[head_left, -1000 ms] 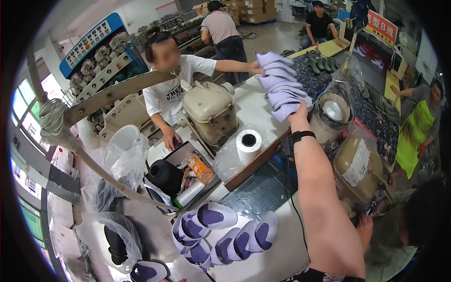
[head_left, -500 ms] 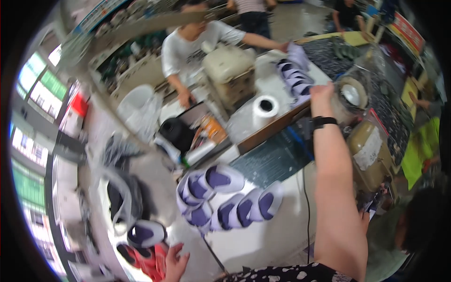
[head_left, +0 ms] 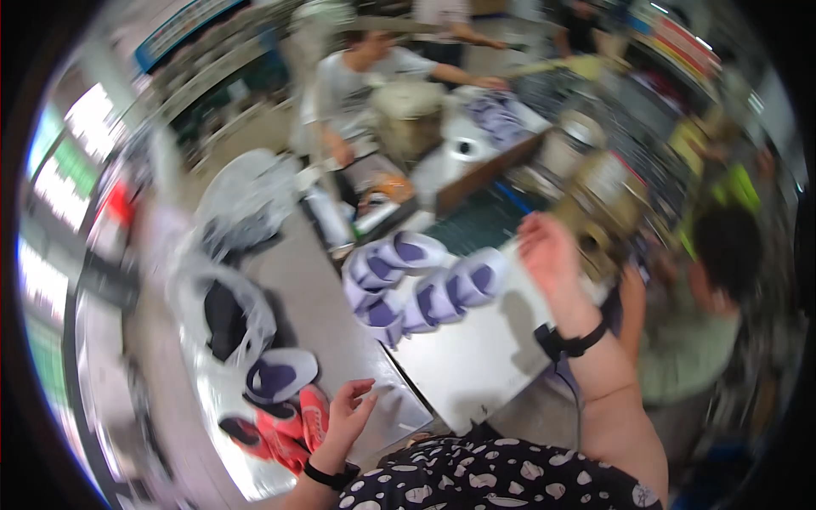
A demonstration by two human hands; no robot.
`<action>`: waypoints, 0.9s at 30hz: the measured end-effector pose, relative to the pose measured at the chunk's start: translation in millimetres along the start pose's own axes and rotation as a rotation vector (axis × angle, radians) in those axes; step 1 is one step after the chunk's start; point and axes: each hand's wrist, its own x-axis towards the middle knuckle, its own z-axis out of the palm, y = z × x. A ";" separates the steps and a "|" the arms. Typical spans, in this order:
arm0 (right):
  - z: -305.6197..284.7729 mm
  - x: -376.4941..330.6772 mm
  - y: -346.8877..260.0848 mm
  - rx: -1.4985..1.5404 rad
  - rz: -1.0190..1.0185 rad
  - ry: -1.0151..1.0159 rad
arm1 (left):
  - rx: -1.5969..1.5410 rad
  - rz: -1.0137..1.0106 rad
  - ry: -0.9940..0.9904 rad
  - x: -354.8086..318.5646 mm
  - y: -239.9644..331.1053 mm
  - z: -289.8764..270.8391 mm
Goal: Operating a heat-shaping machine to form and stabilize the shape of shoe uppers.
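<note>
Lavender shoe uppers (head_left: 433, 302) with dark purple linings stand in two short, nested rows on the white table. Just right of them, my right hand (head_left: 548, 255) hangs in the air, slightly blurred, its fingers loosely stretched and nothing seen in it. My left hand (head_left: 350, 410) is over the grey table edge at lower left, fingers apart and without a load. Beside it lie coral-red shoe uppers (head_left: 280, 429), with a single white-and-purple upper (head_left: 280, 376) just beyond them.
Past the table are a dark green mat (head_left: 463, 223), a brown board (head_left: 489, 174), a thread cone (head_left: 465, 149) and a box of supplies (head_left: 382, 191). Opposite, a person in white (head_left: 361, 85) works by a beige machine (head_left: 410, 119). Another person (head_left: 697, 314) sits at right. A plastic-lined bin (head_left: 225, 319) stands left.
My right hand has drawn back from the far lavender uppers beyond the board to the near table. My left hand has shifted slightly right and up, off the red uppers. The view has turned.
</note>
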 end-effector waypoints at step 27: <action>-199.5 -979.2 145.5 0.413 -0.625 0.977 | 0.281 0.600 -1.705 -458.4 -86.9 345.1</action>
